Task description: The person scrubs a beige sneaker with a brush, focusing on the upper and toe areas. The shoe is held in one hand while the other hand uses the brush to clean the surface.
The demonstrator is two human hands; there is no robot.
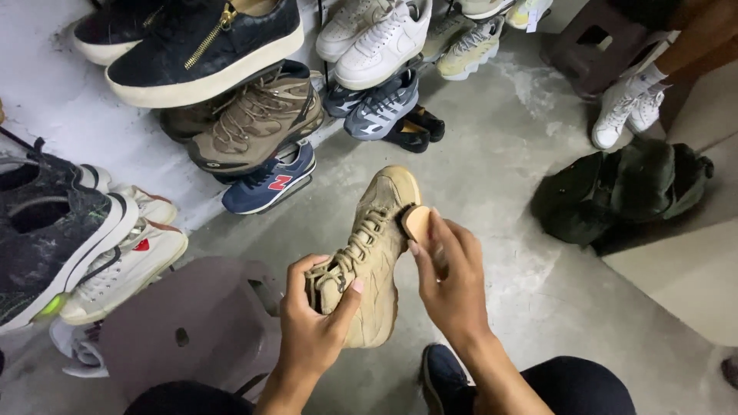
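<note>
stool (192,323) left of boot (373,253), bag (623,192) right

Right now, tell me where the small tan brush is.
In the head view the small tan brush sits at centre, in the right hand, against the tan boot.

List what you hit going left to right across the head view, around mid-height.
Black mesh sneaker → white sneaker with a red mark → navy sneaker → left hand → tan sneaker it grips → right hand pressing a small tan brush to it → dark green bag.
</note>
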